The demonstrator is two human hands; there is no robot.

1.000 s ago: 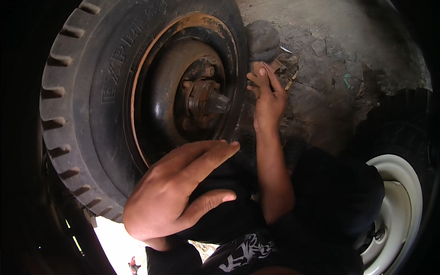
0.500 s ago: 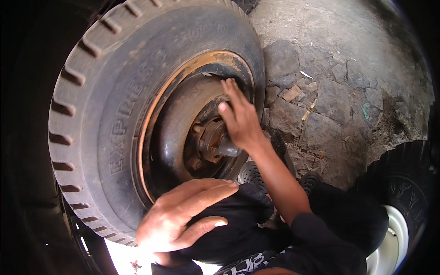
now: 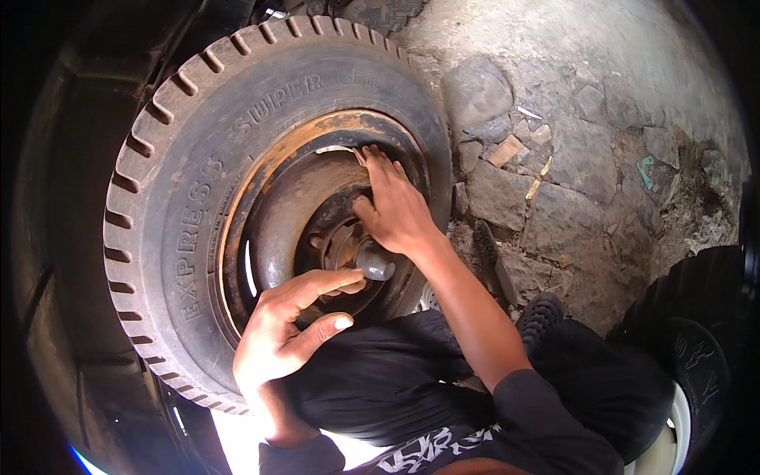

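A large black tyre (image 3: 178, 229) with chunky tread blocks stands upright before me on a rusty wheel rim (image 3: 360, 120). Inside the rim is a worn, domed steel disc (image 3: 289, 210). At its middle a dark, round-ended hub (image 3: 374, 263) sticks out among rusty nuts. My right hand (image 3: 393, 207) lies against the upper right part of the disc, fingers stretched toward a slot by the rim; its fingertips partly go out of sight there. My left hand (image 3: 289, 317) is at the lower side of the wheel, thumb and fingers apart, nothing held, fingertips near the hub.
Broken stone paving (image 3: 495, 190) lies to the right, with a brick piece (image 3: 505, 150), a yellow scrap (image 3: 538, 178) and a green scrap (image 3: 645, 172). Another tyre (image 3: 681, 317) stands at the lower right. My dark-trousered legs (image 3: 380, 356) are close under the wheel.
The view has shifted, showing more of the tyre's top. My right hand has its fingertips closer to the slot by the rim. My left hand has come nearer the hub, with its fingers still spread.
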